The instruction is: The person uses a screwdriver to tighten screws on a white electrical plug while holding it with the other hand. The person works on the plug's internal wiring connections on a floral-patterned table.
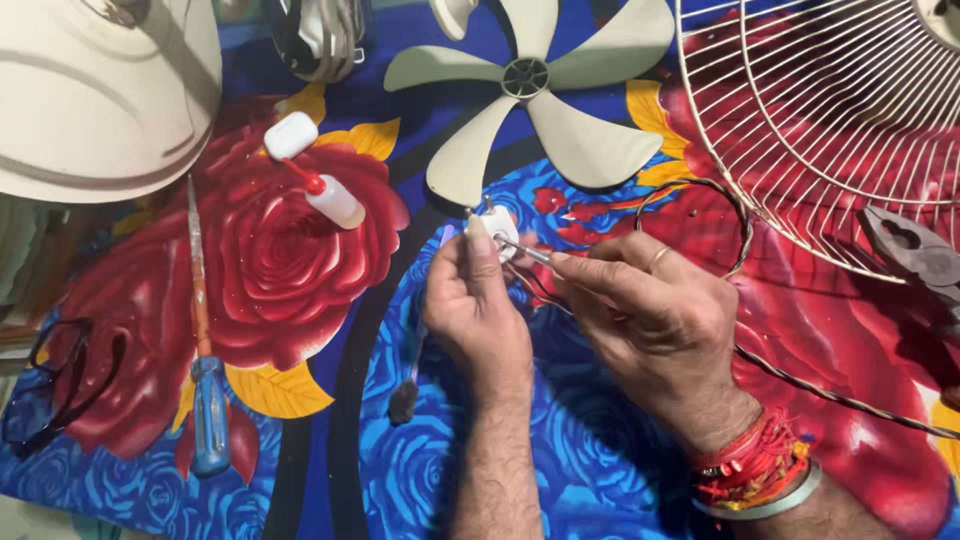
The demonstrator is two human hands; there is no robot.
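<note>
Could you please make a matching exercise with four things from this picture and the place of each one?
Things:
1. fan blade
2. screwdriver
3. wire fan guard
4. small white part

Places:
a. top right corner
b. pinched in the left hand, with the right hand working a thin metal tool on it
c. lying at the left on the red rose print
d. top centre, above the hands

Pairs: 1-d, 2-c, 3-a, 4-b

wire guard (820, 130): cut by frame | pliers (915, 250): perhaps half hidden
</note>
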